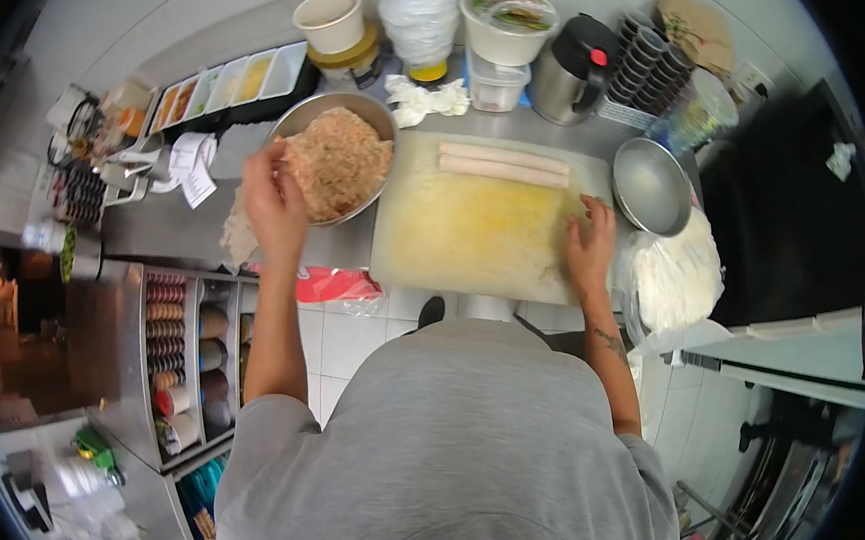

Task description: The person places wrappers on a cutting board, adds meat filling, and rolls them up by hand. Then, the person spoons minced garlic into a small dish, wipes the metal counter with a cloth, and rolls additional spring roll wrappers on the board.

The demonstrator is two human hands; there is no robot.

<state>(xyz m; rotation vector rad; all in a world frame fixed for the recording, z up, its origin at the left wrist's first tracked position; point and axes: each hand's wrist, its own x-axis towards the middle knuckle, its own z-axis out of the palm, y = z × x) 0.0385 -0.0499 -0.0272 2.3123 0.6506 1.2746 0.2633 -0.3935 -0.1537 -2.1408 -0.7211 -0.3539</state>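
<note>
At the left rim of a metal bowl (372, 113), my left hand (275, 204) has its fingers bent together against a mound of minced meat filling (338, 163). Whatever may be between those fingertips is hidden. My right hand (592, 243) rests near the right side of a pale, yellow-stained cutting board (475, 238), fingers loosely apart and nothing in them. Two long pale rolls (503, 165) lie side by side along the board's far part, just left of that hand. Beyond the board's right edge sits a shallow metal bowl (652, 187) that looks to hold liquid.
A plastic bag with white contents (678, 277) lies at the right. Along the wall stand a metal jug (570, 74), a white tub (507, 29) and stacked dark cups (647, 69). A topping tray (230, 85) and paper slips (195, 165) are at the left.
</note>
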